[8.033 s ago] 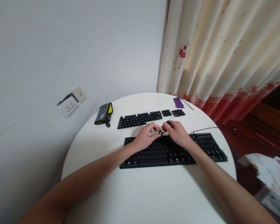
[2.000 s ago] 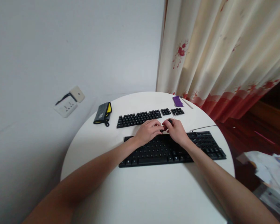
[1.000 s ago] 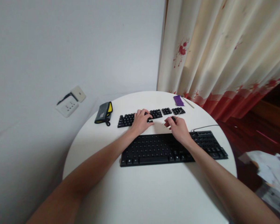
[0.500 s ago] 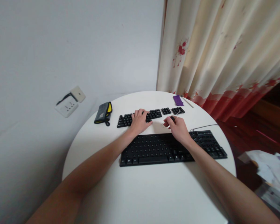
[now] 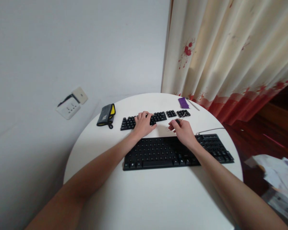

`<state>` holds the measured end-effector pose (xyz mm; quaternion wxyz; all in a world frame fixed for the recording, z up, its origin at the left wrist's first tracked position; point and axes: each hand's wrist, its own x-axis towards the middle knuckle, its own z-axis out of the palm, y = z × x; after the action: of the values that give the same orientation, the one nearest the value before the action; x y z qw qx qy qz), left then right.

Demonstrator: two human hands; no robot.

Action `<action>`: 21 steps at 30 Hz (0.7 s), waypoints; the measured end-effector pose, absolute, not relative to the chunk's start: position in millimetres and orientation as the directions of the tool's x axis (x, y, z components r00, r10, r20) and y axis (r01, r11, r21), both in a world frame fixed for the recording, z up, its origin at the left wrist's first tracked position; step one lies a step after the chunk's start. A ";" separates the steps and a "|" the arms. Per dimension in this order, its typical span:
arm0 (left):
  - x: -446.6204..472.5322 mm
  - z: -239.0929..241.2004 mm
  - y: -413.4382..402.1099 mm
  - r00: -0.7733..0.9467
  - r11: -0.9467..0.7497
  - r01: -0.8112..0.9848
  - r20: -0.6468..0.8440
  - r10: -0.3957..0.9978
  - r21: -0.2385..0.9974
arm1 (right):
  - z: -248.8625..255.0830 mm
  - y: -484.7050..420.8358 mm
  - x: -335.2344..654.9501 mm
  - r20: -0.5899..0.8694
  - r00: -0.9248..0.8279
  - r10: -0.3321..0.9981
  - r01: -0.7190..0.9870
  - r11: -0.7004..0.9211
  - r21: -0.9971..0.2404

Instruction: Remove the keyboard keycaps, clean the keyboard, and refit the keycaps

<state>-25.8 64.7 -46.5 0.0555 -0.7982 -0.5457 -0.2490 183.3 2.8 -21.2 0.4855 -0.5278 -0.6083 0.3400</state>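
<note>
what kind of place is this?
Likely a room in a home: a round white table against a plain wall with a socket plate, a flowered curtain, and a black keyboard set out.

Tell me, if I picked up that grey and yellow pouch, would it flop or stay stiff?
The pouch would probably flop a little: it looks like folded fabric lying flat on the table. It is likely light, being thin. It shouldn't roll, since nothing on it is round, and its loop gives an easy grip.

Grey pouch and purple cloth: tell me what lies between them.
In the head view, rows of loose keycaps lie between the grey pouch and purple cloth; the left hand rests on them.
</note>
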 end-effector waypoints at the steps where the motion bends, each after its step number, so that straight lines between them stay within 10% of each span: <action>1: -26.1 -46.9 64.8 0.278 -0.396 0.900 0.458 0.845 0.184 | -20.7 2.7 183.1 0.233 0.029 0.972 0.313 0.212 -0.926; 12: -24.0 -41.8 62.5 0.279 -0.439 0.866 0.499 0.821 0.239 | -17.7 1.1 183.6 0.217 0.008 0.976 0.328 0.203 -0.923; 21: -22.8 -37.6 60.8 0.690 -0.815 0.510 0.435 0.578 0.274 | -20.4 1.0 184.8 0.203 -0.049 0.978 0.399 0.206 -0.894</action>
<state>-22.8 60.8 -37.6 -0.0659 -0.9169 -0.2966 -0.2587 184.8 1.0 -20.4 0.4348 -0.5350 -0.6433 0.3329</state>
